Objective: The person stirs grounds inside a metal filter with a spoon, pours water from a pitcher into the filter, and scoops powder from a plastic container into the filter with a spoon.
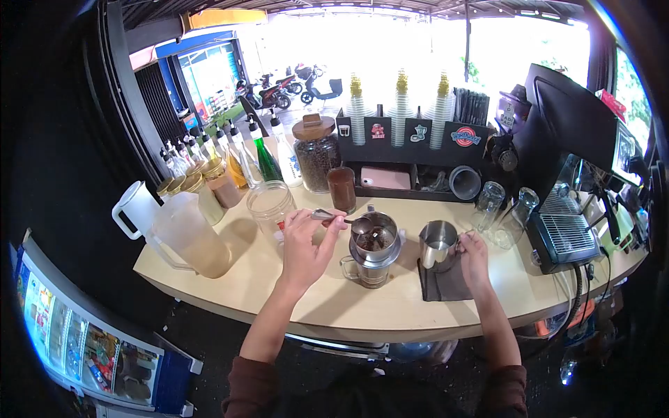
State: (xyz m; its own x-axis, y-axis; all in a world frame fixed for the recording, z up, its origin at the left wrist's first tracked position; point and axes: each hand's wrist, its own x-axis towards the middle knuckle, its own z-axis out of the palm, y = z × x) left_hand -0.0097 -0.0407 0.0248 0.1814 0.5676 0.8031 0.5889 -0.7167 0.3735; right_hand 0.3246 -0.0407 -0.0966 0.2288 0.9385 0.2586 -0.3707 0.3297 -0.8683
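My left hand grips a spoon by its handle, its bowl over the rim of a metal coffee dripper. Dark, wet-looking coffee grounds lie inside the dripper. Below it stands a glass mug with a handle on the left. My right hand closes around the handle of a steel milk pitcher, which is on or just above a dark folded cloth. Behind my left hand is a wide clear jar.
Left are plastic jugs, lidded jars and syrup bottles. A bean jar, brown-filled glass and black cup rack line the back. Glass carafes and an espresso machine stand right.
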